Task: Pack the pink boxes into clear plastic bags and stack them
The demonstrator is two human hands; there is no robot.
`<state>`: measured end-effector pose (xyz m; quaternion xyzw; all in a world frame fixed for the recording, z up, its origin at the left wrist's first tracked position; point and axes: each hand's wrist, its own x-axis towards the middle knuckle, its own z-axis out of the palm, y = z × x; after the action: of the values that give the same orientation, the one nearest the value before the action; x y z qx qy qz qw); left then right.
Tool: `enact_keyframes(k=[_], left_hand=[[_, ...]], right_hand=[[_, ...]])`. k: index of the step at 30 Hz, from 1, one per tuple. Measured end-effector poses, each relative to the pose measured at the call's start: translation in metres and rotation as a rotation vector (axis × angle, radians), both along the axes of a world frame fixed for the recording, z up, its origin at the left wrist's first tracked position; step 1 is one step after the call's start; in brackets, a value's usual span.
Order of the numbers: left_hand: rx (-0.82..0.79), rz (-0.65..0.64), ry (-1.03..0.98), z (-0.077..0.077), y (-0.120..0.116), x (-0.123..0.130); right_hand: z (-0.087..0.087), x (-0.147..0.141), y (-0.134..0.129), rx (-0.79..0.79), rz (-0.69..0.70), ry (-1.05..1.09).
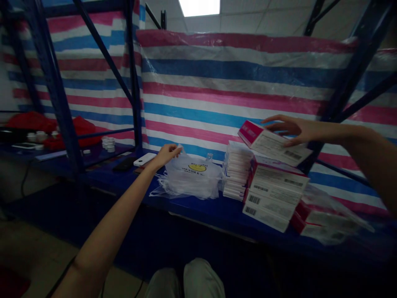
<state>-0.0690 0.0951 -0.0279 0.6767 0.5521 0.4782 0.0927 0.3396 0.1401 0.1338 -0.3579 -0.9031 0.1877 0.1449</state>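
The left hand (169, 155) pinches a plastic bag (194, 176), the right hand (288, 130) grips a tilted carton (274, 142) above stacked cartons (273, 194).

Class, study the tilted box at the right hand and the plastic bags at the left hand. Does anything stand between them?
Yes: the stack of slim white boxes stands between the tilted box and the plastic bags. Nothing visible separates the right hand from its box, or the left hand from the bags.
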Motion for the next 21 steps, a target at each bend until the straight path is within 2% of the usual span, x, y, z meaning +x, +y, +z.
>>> enact_keyframes(k=[4,6,9,12,15,19,21], left_hand=[[-0.079,-0.129,-0.183,-0.005,0.005,-0.003],[-0.096,-0.177,-0.232,-0.008,0.005,-0.007],[-0.11,-0.221,-0.262,-0.011,0.0,-0.016],[-0.161,-0.218,-0.239,-0.013,-0.009,-0.021],[-0.206,-0.182,-0.218,-0.012,-0.019,-0.021],[-0.244,-0.233,-0.156,-0.009,-0.026,-0.02],[-0.244,-0.198,-0.043,-0.009,-0.025,-0.021]], right_hand=[[-0.005,-0.065,-0.019,-0.131,0.253,0.08],[-0.018,-0.104,-0.016,-0.146,0.369,0.054],[-0.049,-0.16,0.0,-0.146,0.487,-0.01],[-0.084,-0.202,0.021,-0.144,0.45,-0.1],[-0.11,-0.227,0.038,-0.121,0.391,-0.156],[-0.125,-0.243,0.049,-0.169,0.373,-0.151],[-0.127,-0.247,0.05,-0.239,0.341,-0.198]])
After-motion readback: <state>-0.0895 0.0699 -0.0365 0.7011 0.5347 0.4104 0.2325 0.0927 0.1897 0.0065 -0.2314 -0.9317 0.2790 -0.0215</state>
